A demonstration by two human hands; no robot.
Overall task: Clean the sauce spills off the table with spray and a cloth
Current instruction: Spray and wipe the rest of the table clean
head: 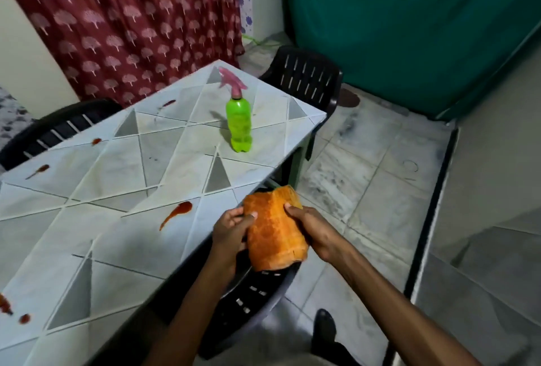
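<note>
An orange cloth [275, 228] is held folded between both hands, just off the table's near right edge and above a chair. My left hand [231, 229] grips its left side and my right hand [311, 229] grips its right side. A green spray bottle [238, 123] with a pink trigger head stands upright on the pale table [117, 166] toward the far right end. Red sauce spills mark the tabletop: a long smear [177, 213] close to my left hand, drips [39, 171] and a spot [96, 141] at the left, a streak [168, 103] at the far side, and blobs [8, 307] at the near left edge.
Dark plastic chairs stand around the table: one under my hands [248, 292], one at the far end [307, 79], one on the left side [58, 125]. A maroon patterned curtain [126, 20] hangs behind, a green covered block [409, 29] stands at the right, and the floor [380, 190] is tiled.
</note>
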